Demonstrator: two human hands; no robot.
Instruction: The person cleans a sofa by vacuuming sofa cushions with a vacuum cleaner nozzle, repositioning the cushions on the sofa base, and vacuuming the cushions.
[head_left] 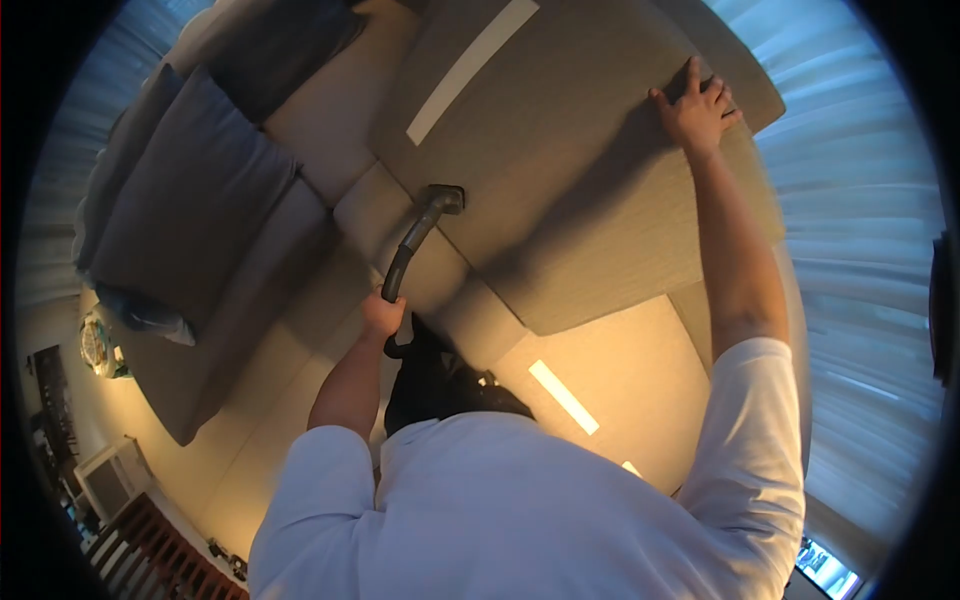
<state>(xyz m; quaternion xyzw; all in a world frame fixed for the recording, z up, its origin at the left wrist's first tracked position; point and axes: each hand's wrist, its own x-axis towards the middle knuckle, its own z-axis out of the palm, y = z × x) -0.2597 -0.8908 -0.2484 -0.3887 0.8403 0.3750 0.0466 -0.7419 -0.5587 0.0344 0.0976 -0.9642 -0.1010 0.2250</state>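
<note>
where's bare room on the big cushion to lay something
Bare: the big cushion between the pale strip and right hand. Crowded: its edge around the nozzle, with the dark tube and left hand close by.

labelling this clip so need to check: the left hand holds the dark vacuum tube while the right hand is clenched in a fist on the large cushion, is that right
Not quite: the right hand is spread open on the large cushion, not clenched, as the head view shows. The left hand does hold the dark vacuum tube.
</note>
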